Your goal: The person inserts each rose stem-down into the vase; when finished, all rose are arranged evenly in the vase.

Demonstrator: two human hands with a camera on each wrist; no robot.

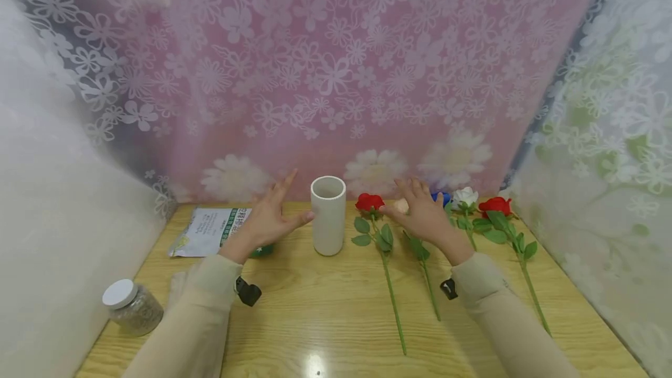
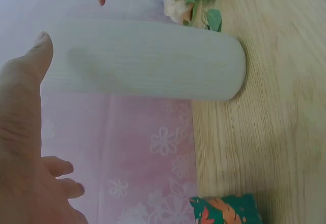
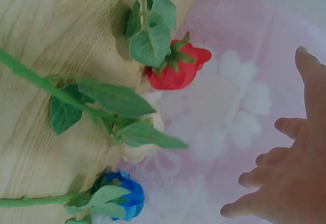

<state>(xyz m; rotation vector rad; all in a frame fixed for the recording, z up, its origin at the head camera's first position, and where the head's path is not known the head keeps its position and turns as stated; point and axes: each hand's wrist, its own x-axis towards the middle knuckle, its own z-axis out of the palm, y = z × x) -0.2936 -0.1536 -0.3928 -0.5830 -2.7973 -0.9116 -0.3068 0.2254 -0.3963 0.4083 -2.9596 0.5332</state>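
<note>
A tall white ribbed vase (image 1: 328, 223) stands upright at the back middle of the table. Just left of it is my left hand (image 1: 270, 217), fingers spread and thumb pointing at the vase (image 2: 142, 58). My right hand (image 1: 422, 214) hovers over the artificial roses with its fingers apart, holding nothing. Beneath and around it lie a red rose (image 1: 370, 202), a cream rose (image 3: 142, 150) partly behind leaves, and a blue rose (image 3: 131, 196). A white rose (image 1: 465, 197) and a second red rose (image 1: 495, 207) lie farther right.
A printed white bag (image 1: 207, 229) lies at the left back, with a green patterned packet (image 2: 226, 210) by the left hand. Nearer me stands a white-lidded jar (image 1: 133, 308) of grainy material. Under my left forearm is a greyish flat strip (image 1: 217, 331). Floral curtains enclose the table.
</note>
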